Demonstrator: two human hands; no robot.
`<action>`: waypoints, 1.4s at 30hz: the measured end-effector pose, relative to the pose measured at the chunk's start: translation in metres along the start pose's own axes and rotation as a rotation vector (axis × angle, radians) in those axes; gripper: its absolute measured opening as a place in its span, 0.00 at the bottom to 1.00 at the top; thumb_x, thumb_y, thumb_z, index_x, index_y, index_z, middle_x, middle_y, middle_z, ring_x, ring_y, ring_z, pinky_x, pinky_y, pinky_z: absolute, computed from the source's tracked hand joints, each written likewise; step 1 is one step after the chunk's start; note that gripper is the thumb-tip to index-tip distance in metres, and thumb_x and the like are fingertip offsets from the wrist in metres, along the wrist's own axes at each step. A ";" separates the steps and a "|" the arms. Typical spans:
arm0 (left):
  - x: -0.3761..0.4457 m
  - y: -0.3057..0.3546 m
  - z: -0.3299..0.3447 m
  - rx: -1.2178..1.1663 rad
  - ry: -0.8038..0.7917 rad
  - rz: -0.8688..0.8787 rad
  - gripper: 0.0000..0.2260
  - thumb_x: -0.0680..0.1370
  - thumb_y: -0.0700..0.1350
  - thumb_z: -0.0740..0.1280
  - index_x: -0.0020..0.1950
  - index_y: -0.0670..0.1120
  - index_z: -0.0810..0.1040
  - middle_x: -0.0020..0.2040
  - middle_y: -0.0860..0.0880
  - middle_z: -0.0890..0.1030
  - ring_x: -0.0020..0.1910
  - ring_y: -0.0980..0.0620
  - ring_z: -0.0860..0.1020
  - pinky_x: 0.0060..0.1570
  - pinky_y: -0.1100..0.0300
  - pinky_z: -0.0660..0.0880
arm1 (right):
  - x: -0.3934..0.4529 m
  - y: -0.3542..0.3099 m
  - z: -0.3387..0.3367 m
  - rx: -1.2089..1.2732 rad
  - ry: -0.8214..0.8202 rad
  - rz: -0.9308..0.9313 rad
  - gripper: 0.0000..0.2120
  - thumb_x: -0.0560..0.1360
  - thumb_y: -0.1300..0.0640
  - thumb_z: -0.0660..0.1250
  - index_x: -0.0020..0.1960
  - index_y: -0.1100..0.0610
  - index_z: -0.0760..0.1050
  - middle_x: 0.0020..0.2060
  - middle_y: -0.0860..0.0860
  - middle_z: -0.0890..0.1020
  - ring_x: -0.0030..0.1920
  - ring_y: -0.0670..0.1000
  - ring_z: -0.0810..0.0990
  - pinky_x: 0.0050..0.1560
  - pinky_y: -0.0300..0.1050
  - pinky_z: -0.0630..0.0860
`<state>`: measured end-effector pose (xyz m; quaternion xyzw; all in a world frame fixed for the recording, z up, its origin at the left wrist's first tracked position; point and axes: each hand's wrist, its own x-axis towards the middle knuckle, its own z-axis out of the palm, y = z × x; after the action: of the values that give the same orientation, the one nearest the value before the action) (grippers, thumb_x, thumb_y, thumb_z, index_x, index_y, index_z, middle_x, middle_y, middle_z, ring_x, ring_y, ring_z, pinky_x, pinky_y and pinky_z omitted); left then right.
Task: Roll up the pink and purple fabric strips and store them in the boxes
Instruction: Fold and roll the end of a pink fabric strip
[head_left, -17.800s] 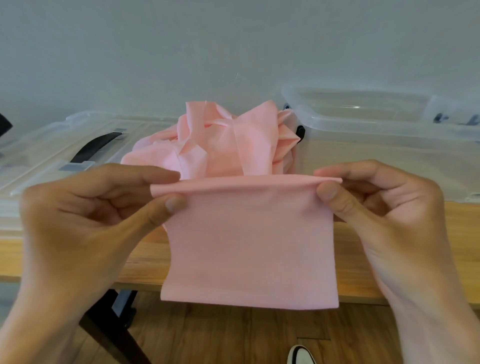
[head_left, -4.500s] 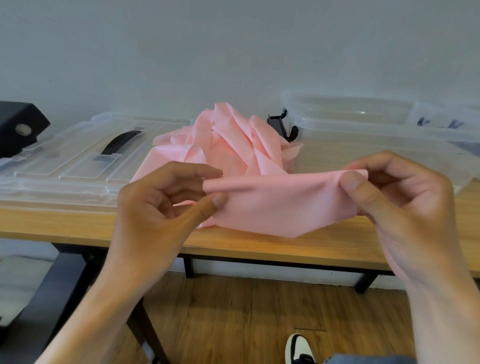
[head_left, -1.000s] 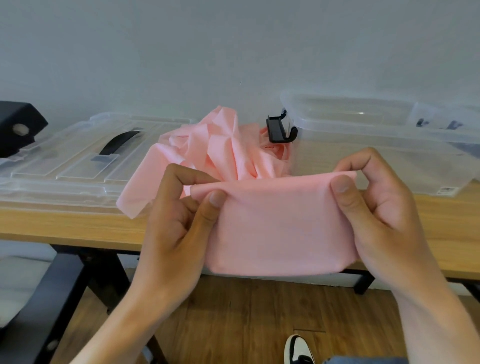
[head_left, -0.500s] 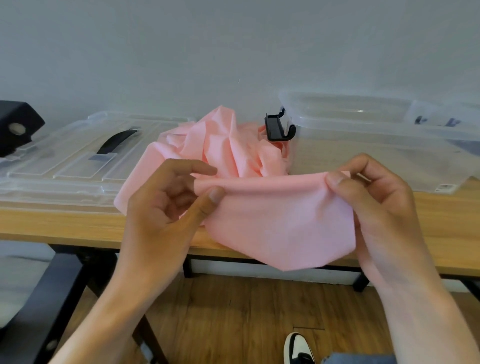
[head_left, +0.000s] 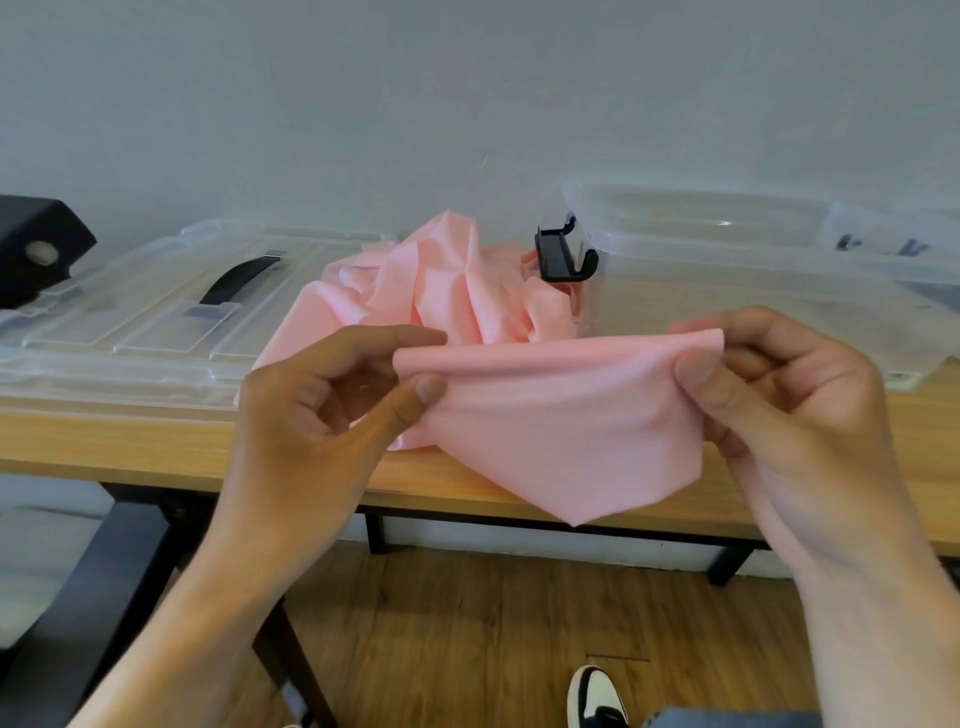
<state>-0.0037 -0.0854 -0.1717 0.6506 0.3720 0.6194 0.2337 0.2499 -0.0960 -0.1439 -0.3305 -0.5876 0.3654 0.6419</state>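
above the table edge (head_left: 156, 447) — left hand (head_left: 317, 415) and right hand (head_left: 789, 395) pinch the pink fabric strip (head_left: 561, 415).

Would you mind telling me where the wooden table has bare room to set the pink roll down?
Bare wood runs along the table's front edge, before the clear lid, and right of the hanging pink fabric strip. The middle is crowded: the fabric heap sits between the lid and the clear box.

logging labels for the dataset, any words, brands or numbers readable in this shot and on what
No text can be read.
A small white sticker sits on the front wall of the clear box on the right; its print is too small and blurred to read.
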 end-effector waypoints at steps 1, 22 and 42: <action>0.000 0.001 0.001 0.020 -0.003 0.006 0.10 0.75 0.45 0.71 0.55 0.53 0.83 0.47 0.56 0.85 0.45 0.54 0.83 0.45 0.67 0.79 | -0.001 0.000 0.001 -0.031 0.025 -0.031 0.04 0.64 0.51 0.75 0.40 0.48 0.85 0.34 0.46 0.85 0.36 0.45 0.82 0.33 0.36 0.78; -0.002 0.000 0.005 -0.129 -0.017 -0.026 0.15 0.71 0.38 0.74 0.56 0.47 0.83 0.49 0.50 0.86 0.49 0.54 0.85 0.46 0.64 0.82 | 0.001 0.002 -0.001 -0.170 0.083 -0.200 0.10 0.66 0.53 0.76 0.47 0.44 0.86 0.40 0.45 0.87 0.39 0.45 0.85 0.40 0.36 0.82; 0.000 0.000 0.001 -0.135 -0.011 0.001 0.14 0.71 0.41 0.75 0.56 0.49 0.83 0.48 0.53 0.87 0.49 0.54 0.85 0.44 0.64 0.82 | 0.003 0.003 -0.010 0.003 -0.086 -0.074 0.16 0.63 0.48 0.80 0.50 0.48 0.86 0.42 0.48 0.88 0.42 0.47 0.86 0.40 0.39 0.82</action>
<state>-0.0024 -0.0856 -0.1716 0.6370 0.3280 0.6395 0.2787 0.2597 -0.0921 -0.1457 -0.2917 -0.6260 0.3563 0.6293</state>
